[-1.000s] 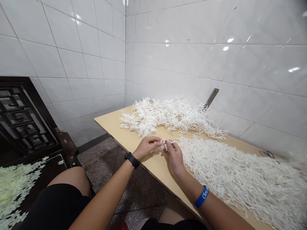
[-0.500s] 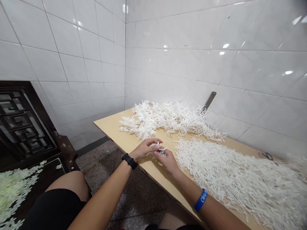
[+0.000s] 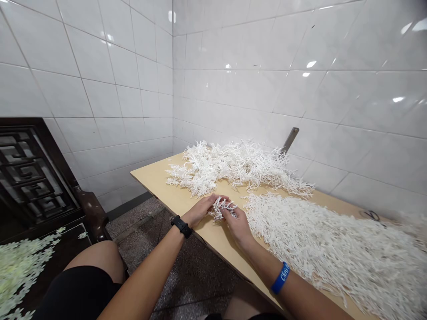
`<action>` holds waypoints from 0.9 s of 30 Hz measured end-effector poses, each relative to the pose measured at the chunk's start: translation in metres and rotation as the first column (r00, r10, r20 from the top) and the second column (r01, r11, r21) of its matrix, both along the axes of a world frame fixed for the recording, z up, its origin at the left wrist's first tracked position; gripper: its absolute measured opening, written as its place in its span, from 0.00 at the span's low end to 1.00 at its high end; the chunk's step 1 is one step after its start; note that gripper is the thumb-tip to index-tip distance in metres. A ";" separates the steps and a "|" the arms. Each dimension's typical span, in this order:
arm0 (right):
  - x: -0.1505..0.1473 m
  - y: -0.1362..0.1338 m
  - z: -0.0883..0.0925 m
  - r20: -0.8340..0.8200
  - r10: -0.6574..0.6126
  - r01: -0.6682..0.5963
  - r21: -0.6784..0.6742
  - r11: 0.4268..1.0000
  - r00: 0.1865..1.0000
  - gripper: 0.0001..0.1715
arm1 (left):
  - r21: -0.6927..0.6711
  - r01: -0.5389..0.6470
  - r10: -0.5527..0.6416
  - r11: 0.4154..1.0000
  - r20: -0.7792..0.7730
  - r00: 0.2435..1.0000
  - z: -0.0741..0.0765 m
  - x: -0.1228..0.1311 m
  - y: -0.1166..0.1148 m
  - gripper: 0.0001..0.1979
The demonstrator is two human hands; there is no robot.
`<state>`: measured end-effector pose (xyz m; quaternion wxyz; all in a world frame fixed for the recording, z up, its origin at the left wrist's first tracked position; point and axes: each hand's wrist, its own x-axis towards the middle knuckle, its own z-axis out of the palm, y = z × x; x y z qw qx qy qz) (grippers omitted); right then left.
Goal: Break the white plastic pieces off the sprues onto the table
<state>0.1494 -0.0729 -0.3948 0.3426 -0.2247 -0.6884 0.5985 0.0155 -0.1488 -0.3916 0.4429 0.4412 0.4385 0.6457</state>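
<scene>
Between my hands, over the near edge of the tabletop (image 3: 187,202), is a small white branching sprig (image 3: 220,209), like an artificial plant piece. My left hand (image 3: 202,209) holds it from the left with curled fingers, partly hidden behind it. My right hand (image 3: 237,222) pinches it from the right, thumb and fingers close together. Behind my hands lies a heap of tangled white sprigs (image 3: 233,162). To the right of my right hand spreads a wide pile of loose white thin pieces (image 3: 327,240).
A flat metal bar (image 3: 289,140) sticks up behind the heap near the tiled wall (image 3: 233,98). A dark thin looped item (image 3: 371,215) lies at the table's back edge. On the left, a dark carved wooden chair (image 3: 90,209) bears pale yellow-green flower pieces (image 3: 23,266).
The sprig has turned and shows more of its strands between my hands. My right hand has shifted slightly right, and its fingers have moved along the sprig.
</scene>
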 end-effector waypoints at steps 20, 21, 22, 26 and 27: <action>-0.005 -0.003 0.004 0.053 0.190 -0.181 -0.136 0.974 0.980 0.28 | -0.047 0.074 -0.072 0.996 0.035 0.997 0.006 0.004 -0.005 0.26; -0.006 -0.002 0.002 0.043 0.175 -0.170 -0.112 0.979 0.984 0.28 | -0.048 0.081 -0.079 0.996 0.047 0.996 0.006 0.004 -0.005 0.26; -0.007 -0.002 0.001 0.031 0.163 -0.160 -0.089 0.983 0.986 0.29 | -0.049 0.087 -0.084 0.995 0.055 0.995 0.006 0.004 -0.004 0.26; -0.006 -0.002 -0.001 0.044 0.195 -0.195 0.005 0.981 0.980 0.29 | -0.068 0.100 -0.100 0.993 0.008 0.995 0.006 0.002 -0.003 0.25; -0.006 -0.002 -0.001 0.062 0.198 -0.200 0.029 0.979 0.978 0.28 | -0.072 0.097 -0.098 0.993 -0.013 0.995 0.006 0.001 -0.003 0.25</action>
